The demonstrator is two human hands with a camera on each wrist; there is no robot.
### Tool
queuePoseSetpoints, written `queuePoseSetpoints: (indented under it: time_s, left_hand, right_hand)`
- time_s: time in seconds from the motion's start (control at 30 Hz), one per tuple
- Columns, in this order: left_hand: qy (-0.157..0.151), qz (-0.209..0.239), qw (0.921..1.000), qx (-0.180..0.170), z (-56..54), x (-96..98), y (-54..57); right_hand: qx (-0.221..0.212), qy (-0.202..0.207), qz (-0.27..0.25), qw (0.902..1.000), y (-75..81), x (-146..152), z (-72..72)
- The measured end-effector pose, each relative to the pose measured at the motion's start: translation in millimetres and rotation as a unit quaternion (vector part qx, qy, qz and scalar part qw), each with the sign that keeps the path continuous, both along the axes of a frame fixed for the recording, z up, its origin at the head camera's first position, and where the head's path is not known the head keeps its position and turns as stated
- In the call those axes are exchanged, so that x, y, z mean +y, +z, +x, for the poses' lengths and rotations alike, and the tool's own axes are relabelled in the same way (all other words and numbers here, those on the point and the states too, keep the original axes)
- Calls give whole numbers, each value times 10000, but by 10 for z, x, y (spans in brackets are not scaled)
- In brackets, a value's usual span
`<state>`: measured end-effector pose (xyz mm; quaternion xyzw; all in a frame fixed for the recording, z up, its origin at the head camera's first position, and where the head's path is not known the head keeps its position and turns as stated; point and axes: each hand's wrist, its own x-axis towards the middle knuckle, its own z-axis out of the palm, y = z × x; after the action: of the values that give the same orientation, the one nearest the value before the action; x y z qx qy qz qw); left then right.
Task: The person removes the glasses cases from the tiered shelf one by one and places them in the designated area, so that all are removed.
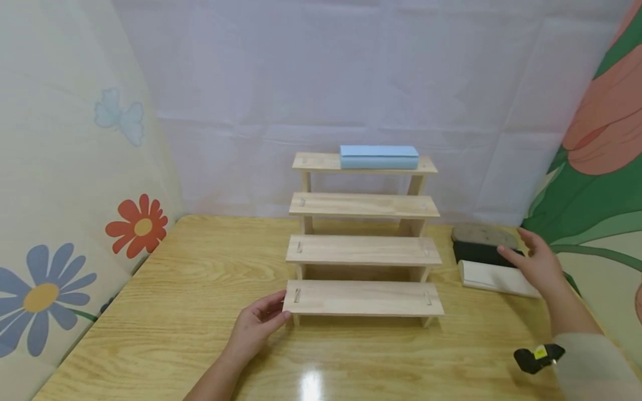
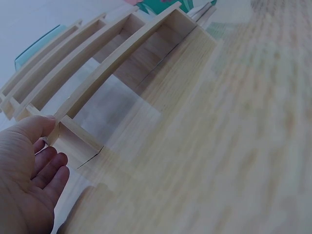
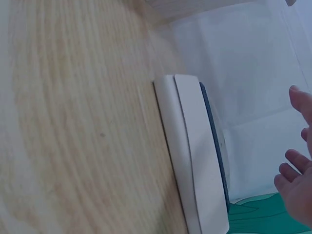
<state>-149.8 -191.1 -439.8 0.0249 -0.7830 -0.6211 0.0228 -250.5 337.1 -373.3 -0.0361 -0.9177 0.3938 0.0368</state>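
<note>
A four-step wooden display stand (image 1: 363, 298) stands on the table. My left hand (image 1: 253, 328) grips the left end of its lowest board, thumb at the front corner and index finger toward the back edge. On the top board lies a light blue glasses case (image 1: 378, 159). At the right, my right hand (image 1: 544, 264) hovers over three more cases with its fingers spread and holds nothing. These are a white case (image 1: 494, 277) in front, a black case (image 1: 473, 253) in the middle and a grey-brown case (image 1: 484, 235) behind.
The wood-grain table (image 1: 200, 278) meets a pale cloth backdrop (image 1: 351, 72) at the rear. Flower-printed panels stand at the left (image 1: 65, 167) and right (image 1: 602, 145). A small black device (image 1: 539, 357) sits on the right wrist.
</note>
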Motion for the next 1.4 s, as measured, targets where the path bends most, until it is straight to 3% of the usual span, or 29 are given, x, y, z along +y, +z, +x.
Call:
queuePoseSetpoints:
  time_s: [0.4, 1.13, 1.4]
  left_hand:
    - [-36, 52, 10000, 19, -11, -7, -18]
    - [-38, 65, 10000, 13, 0, -8, -13]
    - [-56, 81, 10000, 4, 0, -14, -18]
  right_hand:
    - [125, 218, -414, 9988, 189, -182, -147]
    - [436, 735, -236, 9961, 634, -608, -433]
    - [520, 747, -122, 9958, 813, -790, -494]
